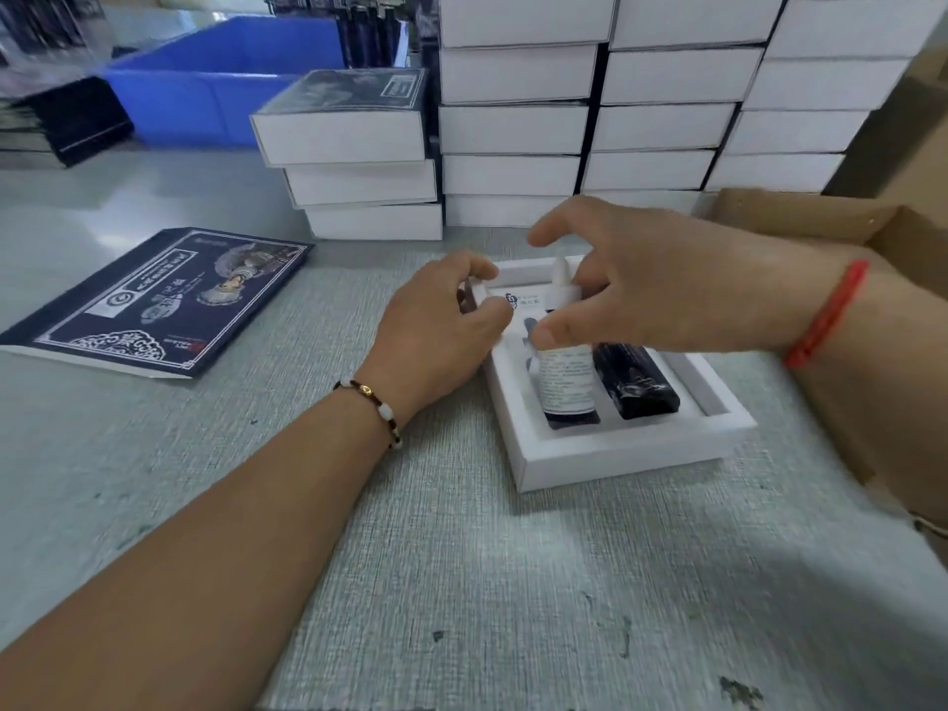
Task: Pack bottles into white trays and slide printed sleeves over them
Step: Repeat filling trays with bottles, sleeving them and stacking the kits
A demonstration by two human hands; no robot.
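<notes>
A white tray lies on the grey table right of centre. Two dark bottles lie side by side in it: one with a white label and a black one to its right. A small white cap and a printed card show at the tray's far end. My left hand curls its thumb and fingers around the tray's far left corner. My right hand hovers over the tray with fingers spread, its thumb at the labelled bottle's neck. A flat printed sleeve lies to the left.
Tall stacks of white boxes stand behind the tray, and a shorter stack has a sleeved box on top. A blue bin and dark sleeves sit at the back left. An open cardboard carton borders the right side.
</notes>
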